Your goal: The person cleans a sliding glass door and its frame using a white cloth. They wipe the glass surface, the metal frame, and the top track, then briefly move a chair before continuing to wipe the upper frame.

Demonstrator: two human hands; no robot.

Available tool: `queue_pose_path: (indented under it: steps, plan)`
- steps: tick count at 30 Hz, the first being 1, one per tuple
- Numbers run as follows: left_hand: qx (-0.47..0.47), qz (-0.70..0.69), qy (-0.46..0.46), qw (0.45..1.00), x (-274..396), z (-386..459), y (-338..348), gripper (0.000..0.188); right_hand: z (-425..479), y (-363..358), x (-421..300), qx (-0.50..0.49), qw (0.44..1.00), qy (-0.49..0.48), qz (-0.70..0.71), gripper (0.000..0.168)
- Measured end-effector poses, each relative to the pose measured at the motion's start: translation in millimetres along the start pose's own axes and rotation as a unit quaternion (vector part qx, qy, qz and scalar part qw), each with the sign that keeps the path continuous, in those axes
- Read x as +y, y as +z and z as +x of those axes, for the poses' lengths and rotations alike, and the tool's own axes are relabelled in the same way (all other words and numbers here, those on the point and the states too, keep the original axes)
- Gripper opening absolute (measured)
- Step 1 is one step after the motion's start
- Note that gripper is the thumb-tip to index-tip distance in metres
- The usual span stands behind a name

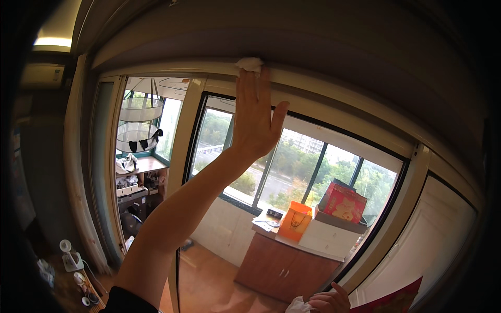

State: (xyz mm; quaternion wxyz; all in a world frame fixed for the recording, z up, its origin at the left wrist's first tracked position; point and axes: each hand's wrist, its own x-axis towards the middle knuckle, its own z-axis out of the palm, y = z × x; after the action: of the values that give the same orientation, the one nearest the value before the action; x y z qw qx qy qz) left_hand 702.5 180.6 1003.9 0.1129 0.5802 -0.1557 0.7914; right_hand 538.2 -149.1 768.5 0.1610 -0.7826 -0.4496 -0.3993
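Observation:
My left hand (256,121) is raised high with its palm towards the sliding door frame (332,107). Its fingertips press a crumpled white tissue or cloth (249,63) against the upper rail, the thumb spread to the side. Low in the view, near the bottom edge, my right hand (332,301) has its fingers curled by another crumpled white tissue or cloth (299,305), which it seems to hold. Part of that hand is cut off by the picture's edge.
Behind the glass stand a brown cabinet (270,262), an orange paper bag (294,221) and a red box (344,201). A hanging mesh drying rack (139,113) is at left, above a washing machine (131,211). A red decorated sheet (395,299) juts in at lower right.

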Motion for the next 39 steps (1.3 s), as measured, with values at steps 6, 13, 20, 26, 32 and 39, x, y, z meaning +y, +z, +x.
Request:
queue_pose_path:
  steps: [6, 13, 20, 26, 32, 39]
  plan:
    - [-0.028, -0.05, 0.104, 0.993, 95.6, 7.7, 29.2, 0.075, -34.7, -26.3, 14.4, 0.019, 0.999, 0.038, -0.007, 0.014]
    - [-0.042, -0.184, 0.207, 0.96, 211.9, 21.0, 54.2, 0.074, -84.1, -63.2, 21.2, 0.054, 0.994, 0.088, -0.041, 0.013]
    - [-0.077, -0.209, 0.283, 0.933, 324.3, 46.1, 70.8, 0.065, -140.8, -94.1, 22.1, 0.088, 0.981, 0.159, -0.069, 0.016]
    - [-0.137, -0.172, 0.328, 0.919, 412.4, 67.3, 100.7, 0.063, -182.7, -116.6, 13.0, 0.114, 0.965, 0.216, -0.093, 0.015]
    - [-0.096, -0.171, 0.363, 0.911, 499.2, 70.6, 141.6, 0.063, -222.8, -132.3, 0.8, 0.121, 0.945, 0.28, -0.12, 0.017]
    - [-0.082, -0.196, 0.377, 0.902, 601.3, 73.8, 181.7, 0.061, -270.3, -150.3, -12.2, 0.153, 0.916, 0.323, -0.18, 0.017]
